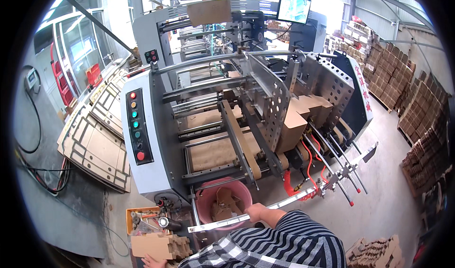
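My right hand [258, 213] is closed round a long, pale metal bar [289, 201] that crosses in front of the machine. Its striped sleeve [303, 235] comes in from the lower edge. Low on the left, my left hand [154, 262] lies with fingers apart against the near edge of a stack of flat brown cardboard pieces [154, 245]; part of the hand is cut off by the picture's edge. Below the bar stands a pink tub [204, 202] with cardboard scraps inside. Folded cardboard blanks [295, 121] stand between perforated metal plates in the machine.
A control panel [138, 126] with coloured buttons faces me on the machine's left side. A yellow crate [129, 219] holds tools. Red coiled air hoses [290, 186] hang near metal rods at right. Wooden die boards [95, 145] lean left; cardboard bundles [386, 76] are stacked right.
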Tool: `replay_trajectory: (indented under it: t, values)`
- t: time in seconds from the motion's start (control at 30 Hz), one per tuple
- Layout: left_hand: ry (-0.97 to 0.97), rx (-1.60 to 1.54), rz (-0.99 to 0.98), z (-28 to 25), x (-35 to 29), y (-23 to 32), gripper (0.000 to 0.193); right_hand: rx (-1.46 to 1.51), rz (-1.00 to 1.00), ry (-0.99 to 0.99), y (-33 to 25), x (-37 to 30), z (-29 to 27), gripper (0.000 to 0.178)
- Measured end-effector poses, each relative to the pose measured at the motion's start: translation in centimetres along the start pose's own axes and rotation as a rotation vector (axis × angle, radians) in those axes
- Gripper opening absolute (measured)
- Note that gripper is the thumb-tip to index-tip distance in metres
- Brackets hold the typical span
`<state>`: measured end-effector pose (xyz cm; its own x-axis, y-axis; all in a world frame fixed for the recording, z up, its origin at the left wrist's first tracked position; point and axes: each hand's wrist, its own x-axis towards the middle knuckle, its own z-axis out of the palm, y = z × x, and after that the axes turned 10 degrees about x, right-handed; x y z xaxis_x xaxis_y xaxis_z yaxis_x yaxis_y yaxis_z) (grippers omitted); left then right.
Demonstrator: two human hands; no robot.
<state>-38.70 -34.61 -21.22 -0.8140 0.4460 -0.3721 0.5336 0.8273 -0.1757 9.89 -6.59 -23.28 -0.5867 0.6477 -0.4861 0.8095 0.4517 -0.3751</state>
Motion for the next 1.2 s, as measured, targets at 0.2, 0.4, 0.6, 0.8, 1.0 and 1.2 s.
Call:
replay_trajectory:
  t: [0.2,0.4,0.6,0.8,1.0,1.2]
  values:
    - [0.146,-0.086,0.047,-0.7,-3.6,0.9,0.097,-0.022,0.017,-0.015,-0.4,-0.8,-1.0,0.043]
    - [0.248,-0.011,-0.089,8.4,2.5,-2.1,0.105,0.016,-0.027,0.015,1.2,1.2,1.5,0.046]
    - [0.185,-0.106,-0.071,3.9,-1.8,0.2,0.098,-0.004,-0.023,-0.024,-0.9,-0.8,-1.2,0.031]
    - [0.145,-0.113,-0.079,3.6,-1.9,0.0,0.099,0.007,-0.037,0.005,-1.0,-0.6,-1.2,0.033]
    - [0.075,-0.133,-0.07,3.1,-1.8,0.0,0.099,0.025,-0.062,0.033,-1.0,-0.8,-1.2,0.031]
    - [0.035,-0.283,-0.031,3.8,-0.3,-1.1,0.097,0.019,-0.041,0.031,-0.9,-0.9,-1.4,0.032]
